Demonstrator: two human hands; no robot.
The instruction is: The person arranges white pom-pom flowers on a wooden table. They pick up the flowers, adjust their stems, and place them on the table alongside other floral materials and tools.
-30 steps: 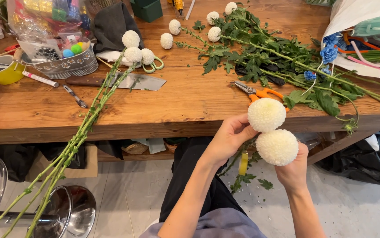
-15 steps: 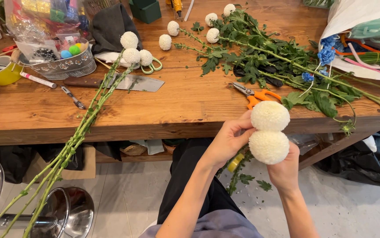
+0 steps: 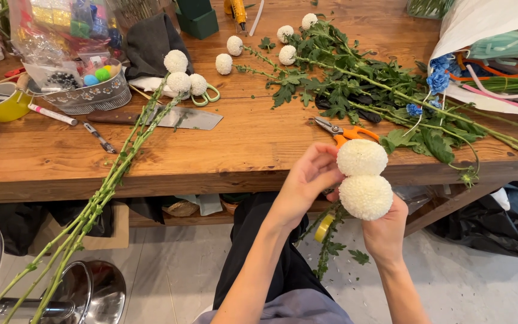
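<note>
Two white pompoms [image 3: 364, 177] sit right of centre, pressed together over the bench [image 3: 259, 150] edge. The right hand [image 3: 386, 231] grips the lower; the left hand [image 3: 307, 180] pinches the upper. Squeezing harder could probably crush petals.

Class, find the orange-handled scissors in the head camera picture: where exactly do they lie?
The orange-handled scissors lie right of centre near the wooden table's front edge, just above the upper white pompom flower, beside the leafy stems.

The left hand [image 3: 307, 180] and right hand [image 3: 385, 231] hold 2 white pompon flowers [image 3: 364, 177] together.
</note>
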